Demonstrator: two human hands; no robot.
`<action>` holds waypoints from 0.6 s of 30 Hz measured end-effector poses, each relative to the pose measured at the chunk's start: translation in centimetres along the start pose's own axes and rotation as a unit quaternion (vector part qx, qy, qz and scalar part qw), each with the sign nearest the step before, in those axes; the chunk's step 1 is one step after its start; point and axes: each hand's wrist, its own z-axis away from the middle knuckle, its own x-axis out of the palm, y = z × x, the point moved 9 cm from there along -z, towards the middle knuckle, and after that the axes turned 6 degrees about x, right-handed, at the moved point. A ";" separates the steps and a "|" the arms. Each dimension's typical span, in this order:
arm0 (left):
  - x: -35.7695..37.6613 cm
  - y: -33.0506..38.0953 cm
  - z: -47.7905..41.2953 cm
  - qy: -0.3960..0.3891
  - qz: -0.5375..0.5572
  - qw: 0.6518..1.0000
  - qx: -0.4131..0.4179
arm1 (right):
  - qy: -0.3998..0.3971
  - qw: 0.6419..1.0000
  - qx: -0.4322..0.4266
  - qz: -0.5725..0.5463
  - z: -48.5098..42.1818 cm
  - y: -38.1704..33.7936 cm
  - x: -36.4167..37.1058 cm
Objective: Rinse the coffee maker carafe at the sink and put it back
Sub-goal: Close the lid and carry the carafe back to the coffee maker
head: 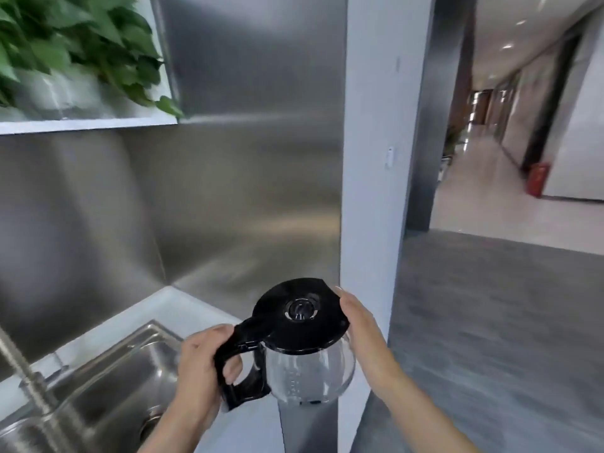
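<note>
The glass carafe (310, 367) has a black lid and a black handle. It is held upright in the air above the white counter, just right of the sink. My left hand (199, 371) is wrapped around the black handle. My right hand (359, 328) rests flat against the right edge of the lid, fingers pointing up. The steel sink (108, 384) lies at the lower left, its drain partly hidden behind my left forearm. The steel faucet (23, 377) rises at the left edge.
Steel panels line the wall behind the white counter (170, 305). A white shelf with green leafy plants (75, 44) hangs at the upper left. A white post (376, 158) stands right of the carafe. Beyond it are grey floor and a long corridor.
</note>
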 end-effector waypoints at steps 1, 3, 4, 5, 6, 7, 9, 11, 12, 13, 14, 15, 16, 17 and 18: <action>2.6 -1.2 -0.7 -0.017 0.009 1.000 -0.009 | 0.028 1.000 -0.004 0.005 0.2 -0.3 -2.8; 8.4 -3.6 -2.0 -0.065 0.025 0.997 -0.028 | 0.088 0.996 -0.017 -0.004 0.6 -0.8 -8.8; 11.3 -4.7 -2.6 -0.090 0.027 0.995 -0.036 | 0.117 0.993 -0.021 -0.013 0.8 -1.1 -11.6; 14.2 -5.9 -3.1 -0.116 0.023 0.992 -0.043 | 0.147 0.989 -0.022 -0.017 1.1 -1.4 -14.5; 16.9 -6.9 -3.5 -0.137 0.010 0.989 -0.049 | 0.169 0.985 -0.024 -0.019 1.4 -1.7 -17.1; 19.6 -8.0 -4.0 -0.154 0.002 0.986 -0.055 | 0.184 0.982 -0.031 -0.017 1.5 -1.9 -19.6; 24.9 -10.1 -4.8 -0.186 0.006 0.980 -0.069 | 0.218 0.975 -0.041 -0.015 1.5 -2.1 -24.7; 29.5 -12.1 -5.7 -0.209 0.016 0.974 -0.083 | 0.255 0.966 -0.037 -0.008 1.2 -2.0 -29.2; 31.7 -13.2 -6.2 -0.220 0.022 0.971 -0.088 | 0.276 0.961 -0.038 -0.003 1.0 -2.0 -31.4; 34.1 -14.3 -6.9 -0.235 0.030 0.967 -0.091 | 0.293 0.955 -0.040 -0.005 0.7 -1.8 -33.7; 36.4 -15.4 -7.6 -0.251 0.040 0.963 -0.091 | 0.307 0.951 -0.043 -0.003 0.2 -1.6 -35.8; 38.6 -16.5 -8.3 -0.264 0.046 0.959 -0.090 | 0.320 0.946 -0.048 -0.002 -0.3 -1.6 -37.8; 41.0 -17.8 -9.0 -0.276 0.054 0.956 -0.089 | 0.327 0.944 -0.052 -0.001 -1.0 -1.6 -39.8; 42.8 -18.6 -9.6 -0.285 0.054 0.953 -0.088 | 0.333 0.942 -0.053 -0.005 -1.6 -1.7 -41.5; 44.9 -19.5 -10.2 -0.296 0.056 0.949 -0.089 | 0.339 0.939 -0.052 -0.012 -2.4 -1.7 -43.3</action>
